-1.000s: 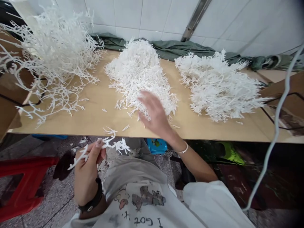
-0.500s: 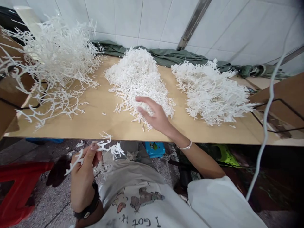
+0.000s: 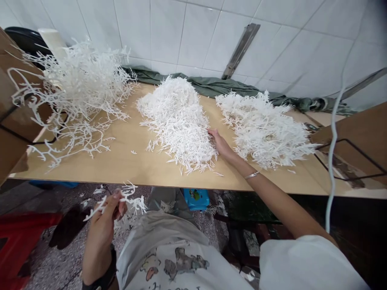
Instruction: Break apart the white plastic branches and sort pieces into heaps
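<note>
My left hand (image 3: 101, 225) is closed on a white plastic branch (image 3: 121, 199) with small twig tips, held below the table edge over my lap. My right hand (image 3: 222, 145) reaches onto the wooden table (image 3: 127, 161) and rests at the right edge of the middle pile of small white twig pieces (image 3: 178, 117). Its fingers are pressed into the pile and mostly hidden. A pile of larger white branches (image 3: 75, 88) lies at the left, and a pile of feathery white sprigs (image 3: 263, 125) at the right.
Cardboard boxes stand at the left (image 3: 12, 121) and right (image 3: 359, 141) ends of the table. A green cloth (image 3: 217, 84) runs along the tiled wall. A white cable (image 3: 332, 141) hangs at the right. A red stool (image 3: 18, 241) sits on the floor at the left.
My right hand has moved from the front of the middle pile to its right side, farther onto the table. The left hand holds the branch in about the same place.
</note>
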{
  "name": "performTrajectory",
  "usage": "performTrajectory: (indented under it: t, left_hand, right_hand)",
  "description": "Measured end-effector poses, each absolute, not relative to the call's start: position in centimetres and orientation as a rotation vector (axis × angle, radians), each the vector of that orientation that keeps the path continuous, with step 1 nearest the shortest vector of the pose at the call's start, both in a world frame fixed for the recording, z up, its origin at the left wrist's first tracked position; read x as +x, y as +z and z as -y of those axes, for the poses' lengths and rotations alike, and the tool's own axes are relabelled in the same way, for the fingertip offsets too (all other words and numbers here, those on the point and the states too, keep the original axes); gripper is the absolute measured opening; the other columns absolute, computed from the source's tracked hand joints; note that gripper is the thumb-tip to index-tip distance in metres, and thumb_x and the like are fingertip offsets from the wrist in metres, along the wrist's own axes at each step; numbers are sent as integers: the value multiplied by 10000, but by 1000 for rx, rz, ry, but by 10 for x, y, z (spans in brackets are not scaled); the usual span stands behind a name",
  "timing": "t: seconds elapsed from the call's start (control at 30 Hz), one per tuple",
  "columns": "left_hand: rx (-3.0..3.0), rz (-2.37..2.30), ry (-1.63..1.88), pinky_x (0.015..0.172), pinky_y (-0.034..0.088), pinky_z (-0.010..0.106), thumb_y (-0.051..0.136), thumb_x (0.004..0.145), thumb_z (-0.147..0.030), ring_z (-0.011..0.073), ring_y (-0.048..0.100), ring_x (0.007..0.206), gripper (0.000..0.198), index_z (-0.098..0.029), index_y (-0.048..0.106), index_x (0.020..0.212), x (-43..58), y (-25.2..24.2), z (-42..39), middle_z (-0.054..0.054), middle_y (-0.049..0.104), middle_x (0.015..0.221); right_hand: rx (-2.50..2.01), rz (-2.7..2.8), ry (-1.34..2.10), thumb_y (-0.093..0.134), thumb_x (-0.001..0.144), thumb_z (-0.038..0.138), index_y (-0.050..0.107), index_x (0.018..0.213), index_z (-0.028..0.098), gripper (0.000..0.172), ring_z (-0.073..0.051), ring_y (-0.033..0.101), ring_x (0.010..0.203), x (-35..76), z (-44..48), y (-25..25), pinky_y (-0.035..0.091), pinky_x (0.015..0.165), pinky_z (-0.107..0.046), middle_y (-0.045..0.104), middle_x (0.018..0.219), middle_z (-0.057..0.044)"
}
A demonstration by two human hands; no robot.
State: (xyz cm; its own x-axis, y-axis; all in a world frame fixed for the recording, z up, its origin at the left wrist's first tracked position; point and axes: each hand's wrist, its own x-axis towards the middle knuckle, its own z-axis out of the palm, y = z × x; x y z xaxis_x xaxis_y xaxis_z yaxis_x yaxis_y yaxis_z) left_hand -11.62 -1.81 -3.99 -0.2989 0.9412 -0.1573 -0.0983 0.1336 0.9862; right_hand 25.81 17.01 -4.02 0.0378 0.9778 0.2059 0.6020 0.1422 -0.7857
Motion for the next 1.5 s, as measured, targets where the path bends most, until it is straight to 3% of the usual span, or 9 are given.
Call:
performTrajectory:
  t: [0.1,0.2,0.43,0.67,0.87,1.0,1.13,1.37,1.5]
  left_hand:
    - [902,-1442,1325,456,293,248,641,760,-515,105,361,457,470,-186,473,469,-117,-44,16,-24,436,450]
    - [908,-1444,1286,457,291,246,632,764,-534,106,358,457,482,-187,479,466,-117,-47,14,-24,438,453]
    - [968,-1462,1241,463,309,255,594,751,-610,113,371,454,526,-188,492,455,-114,-52,10,-20,440,440]
    - [979,-1476,1233,476,297,259,599,758,-593,111,367,459,531,-187,480,438,-111,-49,8,-24,418,441]
    - [998,-1471,1216,488,305,259,591,774,-575,113,376,467,510,-188,492,458,-107,-51,7,-23,430,456]
    - [1011,-1488,1229,476,294,261,575,784,-570,114,367,458,513,-190,484,451,-109,-49,5,-23,422,446]
    - [1004,-1508,1235,472,294,259,590,777,-560,115,369,460,493,-191,484,468,-111,-45,4,-22,438,452]
    - [1011,-1503,1245,474,297,263,576,791,-530,120,374,466,478,-195,484,463,-104,-44,4,-20,436,454]
    - [1002,-1518,1230,473,294,266,571,782,-543,118,367,462,479,-196,485,462,-101,-42,2,-20,431,456]
  right_hand:
    - [-1486,1682,678,107,876,729,488,1359,225,795,-238,415,1368,254,-153,-38,296,1152,-492,485,1439,-74]
    - [-1409,1747,688,334,844,736,387,1428,266,752,-229,334,1416,253,-133,-35,251,1182,-453,369,1520,-56]
    - [-1412,2175,375,708,583,715,182,1509,262,1158,-328,169,1465,242,-117,-35,189,1178,-546,191,1581,-128]
    - [-1509,2037,401,659,664,696,196,1499,264,1048,-329,146,1469,208,-118,-31,217,1164,-564,123,1589,-140]
    - [-1523,1951,431,664,603,744,183,1500,242,1135,-347,87,1475,178,-123,-29,166,1172,-583,69,1594,-155]
    - [-1467,1880,461,665,585,757,164,1500,288,1143,-342,154,1465,191,-119,-25,198,1165,-583,149,1587,-128]
    - [-1420,1710,404,494,733,774,312,1449,266,897,-305,350,1388,230,-131,-23,278,1147,-533,350,1510,-128]
    - [-1460,1874,554,331,800,789,513,1332,234,791,-272,338,1408,263,-176,-29,224,1188,-491,416,1481,-109]
    - [-1409,2013,610,365,854,708,520,1330,261,671,-256,340,1409,268,-152,-30,224,1190,-496,434,1472,-89]
